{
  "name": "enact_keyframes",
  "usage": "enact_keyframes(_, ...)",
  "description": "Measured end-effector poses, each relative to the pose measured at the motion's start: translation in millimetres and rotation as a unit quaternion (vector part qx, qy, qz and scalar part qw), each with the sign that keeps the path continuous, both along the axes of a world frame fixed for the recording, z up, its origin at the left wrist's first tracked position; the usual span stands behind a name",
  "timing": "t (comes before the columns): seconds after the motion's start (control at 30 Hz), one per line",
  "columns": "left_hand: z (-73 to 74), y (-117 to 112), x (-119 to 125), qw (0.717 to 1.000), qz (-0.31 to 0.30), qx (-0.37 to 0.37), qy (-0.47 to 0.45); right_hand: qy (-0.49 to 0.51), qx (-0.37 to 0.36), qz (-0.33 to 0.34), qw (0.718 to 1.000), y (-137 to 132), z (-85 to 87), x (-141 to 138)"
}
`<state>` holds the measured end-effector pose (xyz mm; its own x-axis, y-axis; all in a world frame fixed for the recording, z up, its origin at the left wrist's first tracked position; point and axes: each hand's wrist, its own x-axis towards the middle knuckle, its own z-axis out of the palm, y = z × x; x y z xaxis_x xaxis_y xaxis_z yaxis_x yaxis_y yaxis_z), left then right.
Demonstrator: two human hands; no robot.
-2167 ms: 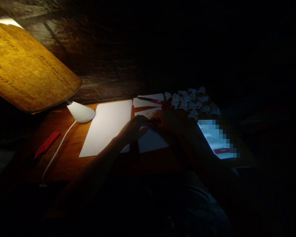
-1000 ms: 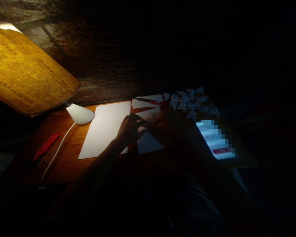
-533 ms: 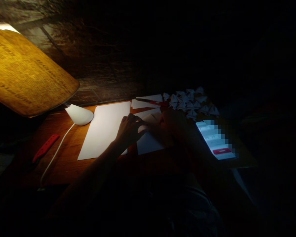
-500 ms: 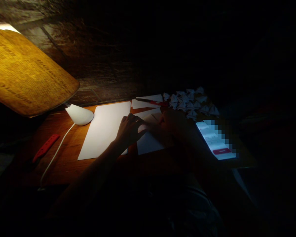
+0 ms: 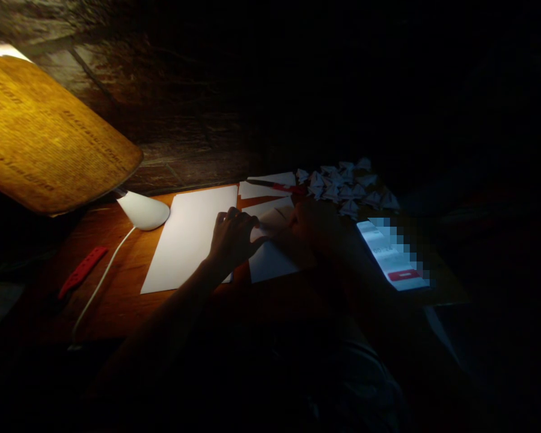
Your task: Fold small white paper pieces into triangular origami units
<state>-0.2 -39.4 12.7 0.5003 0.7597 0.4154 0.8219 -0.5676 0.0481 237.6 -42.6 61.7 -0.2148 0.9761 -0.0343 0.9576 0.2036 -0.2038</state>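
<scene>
The scene is dark, lit only by a lamp. My left hand (image 5: 232,237) rests with curled fingers pressing on a small white paper piece (image 5: 270,221) that lies on a white sheet (image 5: 270,261). My right hand (image 5: 311,228) is in shadow just right of that piece, fingers closed at its edge. A larger white sheet (image 5: 189,237) lies to the left of my left hand. A pile of several small folded white paper pieces (image 5: 347,189) sits behind my right hand.
A lit phone (image 5: 394,255) lies at the right. A white lamp base (image 5: 142,210) with a cable and a yellow shade (image 5: 45,138) stand at the left. A red tool (image 5: 81,273) lies on the wooden table (image 5: 121,294). Cut paper strips with a red pen (image 5: 279,186) lie at the back.
My left hand has shifted slightly left and back on the small paper piece, with the fingers more raised. My right hand has stayed at the piece's right edge.
</scene>
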Motion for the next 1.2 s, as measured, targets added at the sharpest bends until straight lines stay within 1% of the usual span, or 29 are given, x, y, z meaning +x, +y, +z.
enact_keyframes(0.13, -0.7, 0.2, -1.1, 1.0, -0.004, 0.009, -0.008, -0.006, 0.0, -0.002, 1.0, -0.2, 1.3, -0.2)
enact_keyframes(0.27, 0.8, 0.1, -1.3, 1.0, 0.004, 0.01, -0.002, -0.007, -0.001, 0.002, 1.0, -0.9, 2.2, 0.1)
enact_keyframes(0.47, 5.7, -0.8, 0.2, 0.999, 0.018, -0.042, 0.008, -0.012, 0.002, 0.009, 1.0, -2.0, 1.7, -0.1)
enact_keyframes(0.6, 3.7, 0.6, -0.7, 0.999, -0.002, -0.022, 0.038, -0.029, -0.003, 0.01, 1.0, -1.7, 2.2, -1.5)
enact_keyframes(0.67, 4.2, 1.4, -0.4, 0.998, -0.013, -0.014, 0.059, -0.042, -0.003, 0.026, 0.999, -1.7, 3.0, -3.4)
enact_keyframes(0.73, 6.9, 1.9, 1.0, 0.996, -0.011, -0.029, 0.08, -0.056, 0.007, 0.047, 0.997, -2.1, 3.2, -5.9)
enact_keyframes(0.83, 11.8, 3.0, 3.4, 0.991, 0.001, -0.08, 0.107, -0.058, 0.02, 0.06, 0.996, -2.2, 0.5, -8.9)
enact_keyframes(0.93, 11.1, 6.7, 2.2, 0.99, 0.002, -0.103, 0.097, -0.025, 0.028, 0.034, 0.999, -0.1, -6.8, -8.0)
enact_keyframes(1.03, 4.0, 12.8, -2.4, 0.994, -0.019, -0.102, 0.048, 0.036, 0.046, 0.009, 0.998, 5.4, -18.0, -4.3)
enact_keyframes(1.1, -1.9, 16.9, -4.9, 0.994, -0.041, -0.101, 0.017, 0.085, 0.07, 0.004, 0.994, 10.3, -26.2, -2.6)
enact_keyframes(1.2, -9.2, 21.6, -5.0, 0.993, -0.066, -0.094, -0.032, 0.158, 0.105, 0.026, 0.981, 17.1, -36.7, -3.1)
